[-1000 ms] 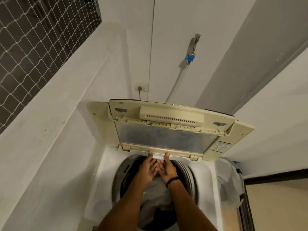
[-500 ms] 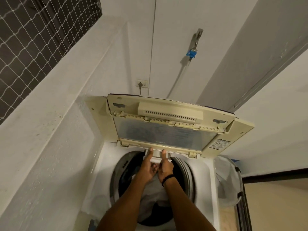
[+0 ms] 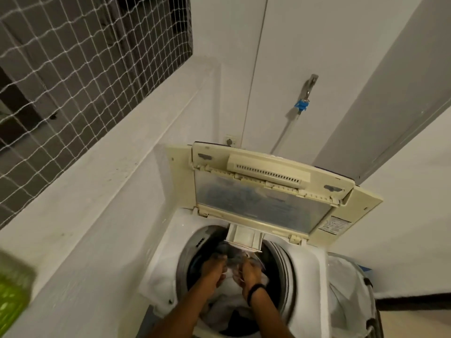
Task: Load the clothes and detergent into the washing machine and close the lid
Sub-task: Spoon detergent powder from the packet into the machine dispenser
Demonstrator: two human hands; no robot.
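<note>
The white top-loading washing machine (image 3: 166,264) has its cream lid (image 3: 263,191) standing open and upright. A small detergent drawer (image 3: 244,236) sticks out from the back rim over the drum. Pale and dark clothes (image 3: 227,313) lie in the drum. My left hand (image 3: 214,267) and my right hand (image 3: 251,272), with a black band on its wrist, are close together just below the drawer. Both pinch a small shiny packet (image 3: 238,256), which is blurred.
A white mesh laundry bag (image 3: 349,289) stands right of the machine. A blurred green object (image 3: 12,289) sits on the ledge at the left. A wall tap with a blue fitting (image 3: 302,104) and a socket (image 3: 230,140) are behind the lid. A netted window (image 3: 73,69) is upper left.
The detergent drawer has come out from under the lid. Both hands have left it and dropped lower over the drum, now together on a small packet.
</note>
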